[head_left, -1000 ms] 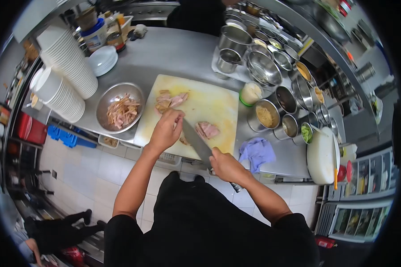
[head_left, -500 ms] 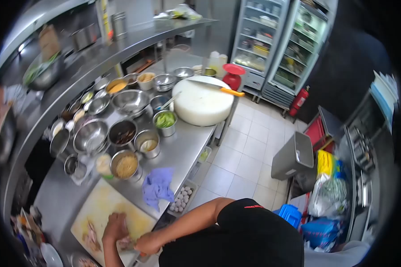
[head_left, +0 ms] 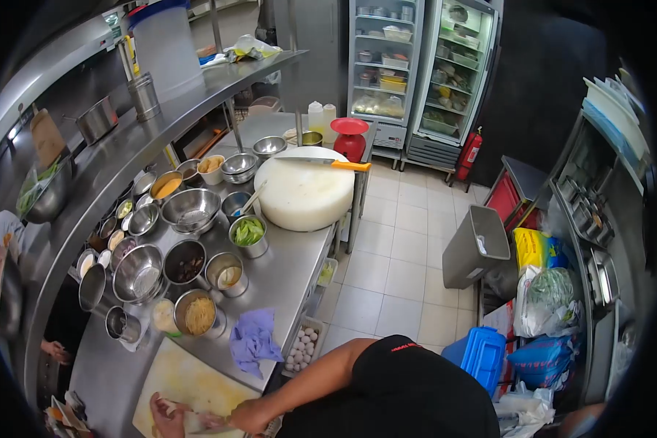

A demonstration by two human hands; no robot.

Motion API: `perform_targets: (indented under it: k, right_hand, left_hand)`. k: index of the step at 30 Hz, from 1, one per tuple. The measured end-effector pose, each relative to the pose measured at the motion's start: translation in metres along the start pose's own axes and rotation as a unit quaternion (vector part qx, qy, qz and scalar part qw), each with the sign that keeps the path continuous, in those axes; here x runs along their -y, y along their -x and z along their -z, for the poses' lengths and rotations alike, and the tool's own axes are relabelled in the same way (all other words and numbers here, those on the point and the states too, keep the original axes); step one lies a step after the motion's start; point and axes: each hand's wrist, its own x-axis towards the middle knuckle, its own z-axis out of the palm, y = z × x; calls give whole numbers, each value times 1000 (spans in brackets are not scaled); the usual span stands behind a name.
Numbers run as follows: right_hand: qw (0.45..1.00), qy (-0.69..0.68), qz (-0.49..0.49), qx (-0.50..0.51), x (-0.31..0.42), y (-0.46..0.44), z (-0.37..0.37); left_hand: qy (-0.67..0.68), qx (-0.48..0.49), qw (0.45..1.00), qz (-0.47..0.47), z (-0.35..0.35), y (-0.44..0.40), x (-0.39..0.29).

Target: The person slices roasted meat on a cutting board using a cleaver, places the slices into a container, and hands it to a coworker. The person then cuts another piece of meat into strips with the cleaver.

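Meat (head_left: 211, 420): lying on the cutting board (head_left: 191, 371), bottom of frame; board presumably shielding the worktop (head_left: 117, 365). Right hand (head_left: 251, 416): fingers clasping the knife (head_left: 212, 431). Left hand (head_left: 169, 420): resting near the meat, perhaps steadying it; cannot tell whether fingers are gripping. Purple cloth (head_left: 255, 340): lying near the board, likely for wiping.

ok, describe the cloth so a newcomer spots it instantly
Find the long steel counter, then the white cutting board at its near end. Beside the board, near the counter's edge, lies a crumpled cloth; its purple colour sets it apart from the metal pots nearby.
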Motion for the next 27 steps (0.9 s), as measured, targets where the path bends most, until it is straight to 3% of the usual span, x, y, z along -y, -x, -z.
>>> perform_targets:
  k: [3,4,5,7,10,11,13,16,18,24,27]
  right_hand:
    - [1000,3,-28,15,-26,-3,9]
    - [999,-6,-35,5,-37,-7,6]
    - [999,-21,-33,3,-31,0,17]
    - [998,-49,-30,-6,-22,26,38]
    - [996,-42,-70,21,-15,37,53]
    - [998,-12,-63,28,-7,40,62]
    - [984,29,-147,99,14,37,78]
    - [972,56,-199,113,41,39,95]
    - [973,78,-185,111,41,39,94]
    - [976,95,-164,105,39,38,89]
    - [978,92,-157,104,38,38,94]
  left_hand:
    - [-135,73,985,-77,-26,-13,85]
    - [157,-135,976,-71,-11,21,102]
    - [245,-246,937,-37,-2,52,95]
    - [371,-331,867,37,-18,88,82]
    - [448,-338,820,113,-75,109,87]
    - [402,-356,841,64,-101,107,106]
    - [161,-401,900,61,-103,119,90]
    - [106,-400,908,69,-98,131,75]
    - [59,-396,915,51,-96,136,75]
    - [89,-402,911,36,-102,123,76]
    - [25,-412,911,-12,-97,118,61]
